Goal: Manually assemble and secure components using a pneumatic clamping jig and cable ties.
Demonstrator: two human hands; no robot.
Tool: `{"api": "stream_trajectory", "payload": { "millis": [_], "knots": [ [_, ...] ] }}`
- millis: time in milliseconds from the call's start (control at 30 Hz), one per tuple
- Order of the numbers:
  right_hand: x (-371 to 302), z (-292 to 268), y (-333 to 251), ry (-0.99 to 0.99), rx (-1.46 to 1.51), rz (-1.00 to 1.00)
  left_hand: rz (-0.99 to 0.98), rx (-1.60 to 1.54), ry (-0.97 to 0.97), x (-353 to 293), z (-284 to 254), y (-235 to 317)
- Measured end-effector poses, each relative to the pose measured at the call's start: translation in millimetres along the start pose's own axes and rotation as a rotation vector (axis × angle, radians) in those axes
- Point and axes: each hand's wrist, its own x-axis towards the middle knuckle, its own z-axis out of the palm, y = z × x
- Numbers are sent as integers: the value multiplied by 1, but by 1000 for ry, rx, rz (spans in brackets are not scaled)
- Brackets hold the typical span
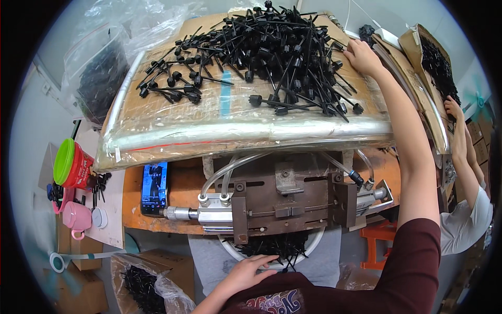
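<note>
Maroon shirt [340,298] — left fingers [264,258] apart; right fingers [352,51], closure unclear — glossy black knob-headed stems [293,55]

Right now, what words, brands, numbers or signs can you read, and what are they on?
Shirt: curvy, pale, colourful lettering on the front; I won't copy it out.
Phone: the small marks on its lit screen are too tiny to read.
Red tub: its pale printing is too small to read.
I can't make out any other writing clearly.
</note>
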Motion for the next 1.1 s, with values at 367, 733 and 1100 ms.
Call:
{"api": "stream_trajectory", "payload": {
  "millis": [367, 733, 1100],
  "knots": [
    [-38, -54, 1, -255, 279, -46, -64, 109, 7, -13, 2, -19],
    [-15, -136, -60, -174, 846, 134, -20, 218, 23, -10, 13, -7],
    [-219, -191, -170, 280, 1309, -115, 178, 387, 211, -22, 26, -18]
  ]
}}
